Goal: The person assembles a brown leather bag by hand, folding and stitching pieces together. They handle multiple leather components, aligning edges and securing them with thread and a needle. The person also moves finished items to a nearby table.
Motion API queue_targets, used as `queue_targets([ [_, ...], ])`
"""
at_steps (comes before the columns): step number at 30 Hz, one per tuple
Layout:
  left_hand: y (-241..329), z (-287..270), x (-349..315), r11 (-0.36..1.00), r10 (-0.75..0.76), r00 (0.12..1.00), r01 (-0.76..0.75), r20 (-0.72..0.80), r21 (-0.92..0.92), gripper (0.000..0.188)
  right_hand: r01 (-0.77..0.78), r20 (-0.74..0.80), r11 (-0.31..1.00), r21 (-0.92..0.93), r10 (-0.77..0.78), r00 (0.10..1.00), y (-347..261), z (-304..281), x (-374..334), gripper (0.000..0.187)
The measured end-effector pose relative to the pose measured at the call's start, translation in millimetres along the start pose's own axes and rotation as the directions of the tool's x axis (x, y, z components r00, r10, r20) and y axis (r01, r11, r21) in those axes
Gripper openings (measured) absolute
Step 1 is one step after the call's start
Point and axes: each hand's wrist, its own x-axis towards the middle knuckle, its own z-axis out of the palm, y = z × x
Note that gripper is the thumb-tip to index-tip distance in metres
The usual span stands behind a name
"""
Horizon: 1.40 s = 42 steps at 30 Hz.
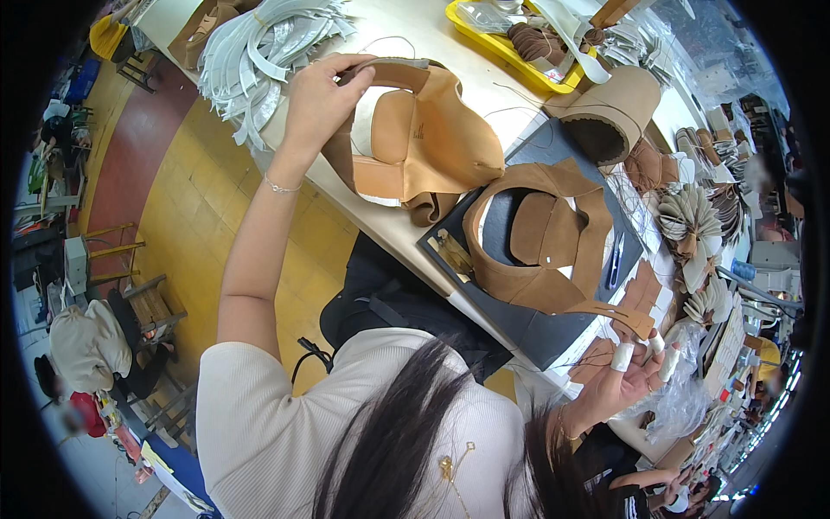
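My left hand (pixel 322 102) is closed on the upper edge of a tan leather bag piece (pixel 462 130), thumb and fingers pinching its rim. The piece stands partly up on the worktable, its lighter inside and a small pocket panel facing me. Beside it lies a brown suede bag piece (pixel 540 229) with a curved strap. My right hand (pixel 624 381) is by the strap's end, palm partly up. White tape wraps several of its fingers, which are apart. Whether a fingertip touches the strap cannot be made out.
A dark cutting mat (pixel 527 333) lies under the suede piece, with a blue pen (pixel 615 264) on it. A rolled brown leather cylinder (pixel 612 112), a yellow tray (pixel 510 54) and white curved strips (pixel 251 65) occupy the table's far side. A person (pixel 91 346) sits at the left.
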Motion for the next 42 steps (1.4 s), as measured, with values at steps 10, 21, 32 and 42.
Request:
queue_targets([
  [10, 1.4, -0.1, 0.6, 1.0, 0.006, 1.0, -0.006, 0.016, 0.009, 0.025, 0.009, -0.005, 0.999, 0.048, -0.009, 1.0, -0.9, 2.3, -0.6, 0.064],
  [21, 19.4, 0.4, 7.3, 0.999, 0.018, 1.0, -0.019, 0.025, 0.05, 0.027, 0.004, -0.038, 1.0, -0.018, -0.005, 0.999, 2.5, 9.7, 1.2, 0.067],
  [32, 68.4, 51.8, -19.9, 0.957, 0.26, 0.902, -0.288, 0.344, 0.032, 0.021, -0.042, -0.081, 0.994, 0.102, 0.05, 0.995, -2.3, -12.5, -0.3, 0.067],
  [42, 160.2, 106.6, -92.2, 0.857, 0.509, 0.64, -0.314, 0.576, -0.409, 0.03, -0.013, -0.041, 0.994, 0.107, 0.017, 0.999, 9.8, -17.1, 3.0, 0.056],
])
